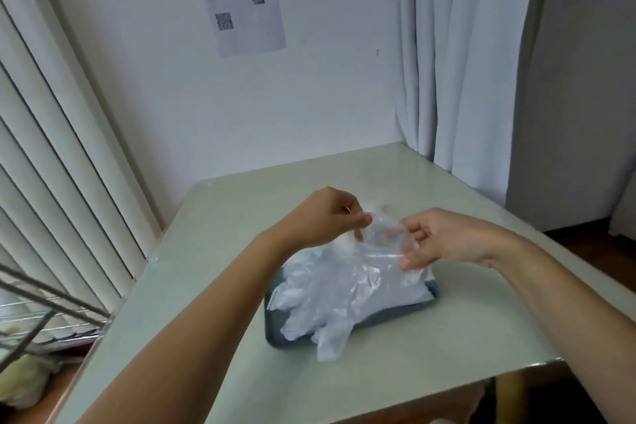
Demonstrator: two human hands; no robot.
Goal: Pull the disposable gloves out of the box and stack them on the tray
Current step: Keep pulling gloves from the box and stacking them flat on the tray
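I had both hands raised over the desk (430,354), each pinching one edge of a clear disposable glove (382,241). My left hand (327,217) gripped its left side with curled fingers, and my right hand (444,237) held the right side between thumb and fingertips. The glove hung stretched between them, just above the dark tray (275,330). A loose pile of gloves (327,299) lay on that tray, with some plastic fingers spilling over its near rim onto the desk. I could not tell where the held glove ended and the pile began. A printed sheet (241,0) hung on the wall behind, with a pale curtain (464,62) to the right.
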